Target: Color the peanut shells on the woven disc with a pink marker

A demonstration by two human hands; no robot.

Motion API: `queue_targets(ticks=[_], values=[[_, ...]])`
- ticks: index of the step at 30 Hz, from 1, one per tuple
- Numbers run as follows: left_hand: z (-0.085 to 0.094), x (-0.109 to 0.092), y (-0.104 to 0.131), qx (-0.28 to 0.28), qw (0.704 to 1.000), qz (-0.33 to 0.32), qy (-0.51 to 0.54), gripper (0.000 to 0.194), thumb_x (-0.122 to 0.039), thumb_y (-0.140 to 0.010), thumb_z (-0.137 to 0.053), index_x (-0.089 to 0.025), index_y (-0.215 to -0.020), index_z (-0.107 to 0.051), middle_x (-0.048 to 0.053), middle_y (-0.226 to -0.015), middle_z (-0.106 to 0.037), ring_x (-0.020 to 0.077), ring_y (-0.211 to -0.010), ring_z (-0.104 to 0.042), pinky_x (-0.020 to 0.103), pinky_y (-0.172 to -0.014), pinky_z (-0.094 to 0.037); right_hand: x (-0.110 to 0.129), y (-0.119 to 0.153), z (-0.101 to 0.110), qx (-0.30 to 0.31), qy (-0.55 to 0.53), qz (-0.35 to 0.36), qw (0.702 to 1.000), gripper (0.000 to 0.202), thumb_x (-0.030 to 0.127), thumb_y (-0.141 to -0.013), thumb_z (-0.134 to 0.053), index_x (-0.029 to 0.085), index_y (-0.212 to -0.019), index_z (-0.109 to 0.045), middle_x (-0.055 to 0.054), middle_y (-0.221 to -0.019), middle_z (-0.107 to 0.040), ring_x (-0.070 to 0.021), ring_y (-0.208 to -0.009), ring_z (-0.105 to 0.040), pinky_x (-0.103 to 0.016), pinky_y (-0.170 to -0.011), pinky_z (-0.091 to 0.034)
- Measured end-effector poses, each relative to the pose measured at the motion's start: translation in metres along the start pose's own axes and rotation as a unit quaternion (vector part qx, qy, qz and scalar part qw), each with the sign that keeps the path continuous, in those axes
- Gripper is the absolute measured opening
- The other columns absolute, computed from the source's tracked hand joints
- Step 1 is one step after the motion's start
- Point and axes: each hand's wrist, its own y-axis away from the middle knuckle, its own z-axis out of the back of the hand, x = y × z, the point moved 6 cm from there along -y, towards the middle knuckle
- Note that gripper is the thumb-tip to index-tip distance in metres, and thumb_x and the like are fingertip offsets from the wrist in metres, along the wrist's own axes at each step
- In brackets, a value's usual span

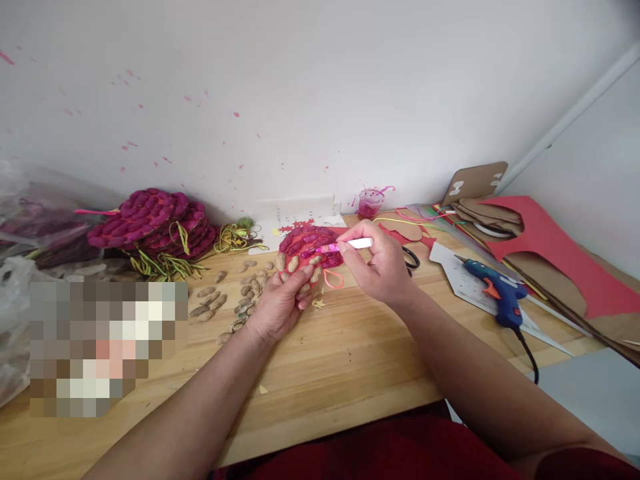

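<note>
Here's the red peanut-covered piece (300, 239), held above the wooden tabletop (320, 373), likely light and fairly stiff, its shells brittle and the painted ones probably slick, so the bare-shelled near edge looks the best hold; the left hand (281, 301) pinches it right there, thumb on top, forearm slanting in, while the right hand (376, 262), wrist raised, pinches a white-handled brush (361, 244) against the magenta shells

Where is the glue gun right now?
In the head view, the blue glue gun lies on the right side of the wooden table, on a white sheet, to the right of the right hand.
</note>
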Motion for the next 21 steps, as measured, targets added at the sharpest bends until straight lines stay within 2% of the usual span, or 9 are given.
queue_targets(ticks=[7,17,21], values=[[-0.0018,-0.0003,0.0024,-0.011,1.000,-0.010,-0.026,0.043,-0.033,-0.064,-0.098,-0.017,-0.080,-0.060,-0.007,-0.064,-0.049,0.0038,-0.051,-0.029,0.016,-0.041,-0.025,0.0024,0.0006,-0.0004,-0.009,-0.021,0.000,1.000,0.004,0.021,-0.095,-0.065,0.022,-0.091,-0.064,-0.001,-0.082,-0.071,-0.0147,-0.071,-0.063,-0.030,-0.067,-0.048],[-0.0012,0.0004,0.0012,0.005,0.999,-0.022,-0.033,0.042,-0.035,-0.066,-0.097,-0.017,-0.081,-0.062,-0.009,-0.061,-0.040,0.0045,-0.052,-0.027,0.016,-0.042,-0.027,-0.0042,-0.0001,0.0007,-0.016,-0.025,-0.011,1.000,0.004,0.021,-0.095,-0.064,0.022,-0.091,-0.063,-0.001,-0.082,-0.073,-0.0143,-0.069,-0.061,-0.030,-0.066,-0.048],[-0.0028,-0.0013,0.0018,0.002,0.999,-0.029,-0.032,0.042,-0.035,-0.066,-0.097,-0.018,-0.080,-0.061,-0.007,-0.064,-0.045,0.0050,-0.053,-0.029,0.016,-0.043,-0.029,-0.0011,0.0002,0.0002,-0.011,-0.037,-0.005,0.999,0.004,0.021,-0.095,-0.064,0.022,-0.091,-0.063,0.000,-0.081,-0.072,-0.0141,-0.069,-0.061,-0.030,-0.066,-0.048]])
